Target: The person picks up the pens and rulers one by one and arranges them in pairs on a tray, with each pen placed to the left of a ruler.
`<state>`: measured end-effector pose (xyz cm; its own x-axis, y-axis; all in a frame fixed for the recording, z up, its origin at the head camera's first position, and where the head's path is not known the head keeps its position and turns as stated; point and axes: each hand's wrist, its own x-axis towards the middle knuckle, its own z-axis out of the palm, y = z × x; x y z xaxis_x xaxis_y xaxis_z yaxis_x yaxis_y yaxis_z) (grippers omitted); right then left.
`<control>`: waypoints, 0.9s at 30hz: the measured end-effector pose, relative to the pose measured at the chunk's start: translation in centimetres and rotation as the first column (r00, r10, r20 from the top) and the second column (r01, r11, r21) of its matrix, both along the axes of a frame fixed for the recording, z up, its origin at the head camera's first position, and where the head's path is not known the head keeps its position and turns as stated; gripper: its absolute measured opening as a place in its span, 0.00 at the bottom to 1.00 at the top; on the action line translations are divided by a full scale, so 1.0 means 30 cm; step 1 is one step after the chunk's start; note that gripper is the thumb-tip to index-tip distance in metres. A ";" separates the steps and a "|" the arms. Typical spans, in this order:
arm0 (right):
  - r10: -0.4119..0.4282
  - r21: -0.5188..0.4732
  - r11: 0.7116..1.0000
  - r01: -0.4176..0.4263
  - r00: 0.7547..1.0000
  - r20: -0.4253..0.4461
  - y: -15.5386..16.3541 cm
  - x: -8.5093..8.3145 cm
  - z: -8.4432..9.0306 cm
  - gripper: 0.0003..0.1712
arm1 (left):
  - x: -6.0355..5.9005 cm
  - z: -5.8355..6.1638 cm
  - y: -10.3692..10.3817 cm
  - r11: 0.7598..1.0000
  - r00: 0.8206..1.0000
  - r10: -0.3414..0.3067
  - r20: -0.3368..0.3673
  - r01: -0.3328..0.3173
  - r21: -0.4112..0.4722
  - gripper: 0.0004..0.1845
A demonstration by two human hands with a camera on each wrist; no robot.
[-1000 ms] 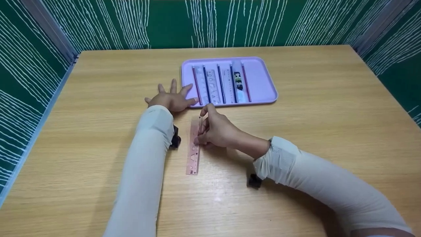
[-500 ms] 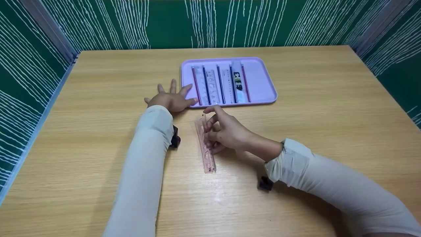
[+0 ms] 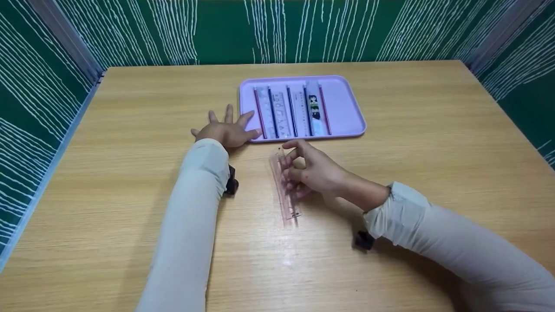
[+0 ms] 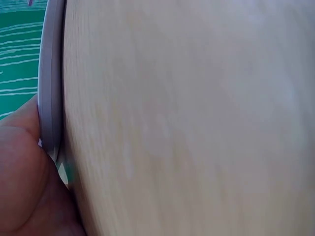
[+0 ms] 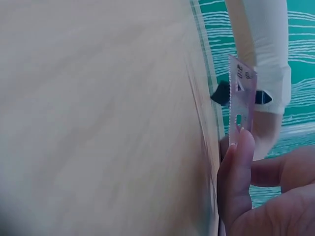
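- The right hand [image 3: 314, 173] pinches a pink ruler [image 3: 285, 187] between thumb and curled fingers, near the middle of the table [image 3: 130, 108].
- The ruler is see-through with cut-out shapes; it is tipped up on its long edge and runs from about 11 o'clock at its far end to 5 o'clock at its near end.
- In the right wrist view the ruler [image 5: 241, 105] stands up past a fingertip [image 5: 239, 152] that presses against its face; whether its lower edge touches the table cannot be told.
- The left hand [image 3: 225, 130] lies at about 10 o'clock from the right hand, well apart from the pink ruler, flat on the table with its fingers straight and spread, holding nothing.
- Its thumb side rests against the near left corner of a lilac tray [image 3: 342, 108]; the left wrist view shows the tray [image 4: 50, 73] rim right against the hand [image 4: 24, 182].
- The tray sits at 12 o'clock from the right hand, just beyond the ruler's far end.
- In the tray lie several rulers [image 3: 290, 110] side by side, lengthways, with red and blue edges; one carries a dark picture.
- Both arms wear pale sleeves [image 3: 190, 216], each with a small black device at the wrist.
- Green walls with white lines [image 3: 303, 26] stand around the table.
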<state>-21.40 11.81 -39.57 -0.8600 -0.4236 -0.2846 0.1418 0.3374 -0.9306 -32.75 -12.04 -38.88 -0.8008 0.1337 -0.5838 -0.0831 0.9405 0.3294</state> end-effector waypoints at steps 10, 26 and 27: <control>-0.071 -0.012 0.997 0.070 0.997 -0.042 0.115 -0.057 -0.001 0.31 | -0.006 -0.005 -0.002 1.000 1.000 0.006 0.006 -0.006 0.004 0.42; -0.294 0.015 0.955 0.297 0.949 -0.115 0.277 -0.212 0.027 0.30 | 0.001 0.003 -0.003 1.000 1.000 0.007 0.005 -0.007 -0.004 0.41; -0.304 0.022 0.951 0.308 0.946 -0.113 0.286 -0.221 0.034 0.30 | 0.001 0.005 -0.002 1.000 1.000 0.008 0.004 -0.008 -0.004 0.41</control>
